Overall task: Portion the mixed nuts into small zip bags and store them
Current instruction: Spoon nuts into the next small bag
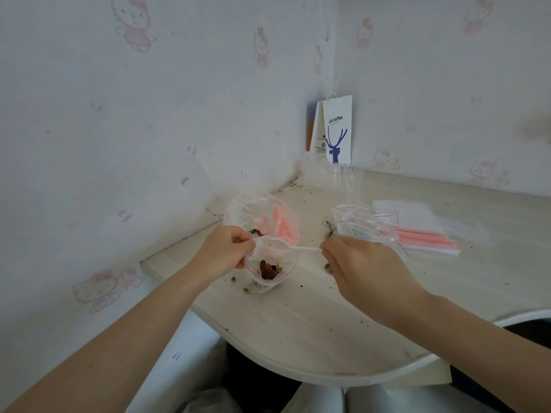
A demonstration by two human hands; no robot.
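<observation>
A small clear zip bag (269, 265) with brown nuts (269, 270) at its bottom hangs just above the table. My left hand (222, 251) pinches the left end of its zip strip. My right hand (360, 263) pinches the right end, and the strip is stretched taut between them. Behind the left hand lies a larger clear bag (253, 213) with pink print and a few nuts left in it. A filled small zip bag (357, 223) lies behind the right hand.
A stack of flat unused zip bags (423, 234) with pink strips lies at the right. A clear plastic cup (344, 178) and a white paper coffee bag (335, 131) stand in the wall corner. Crumbs and loose nut bits (328, 267) dot the pale table (298, 329).
</observation>
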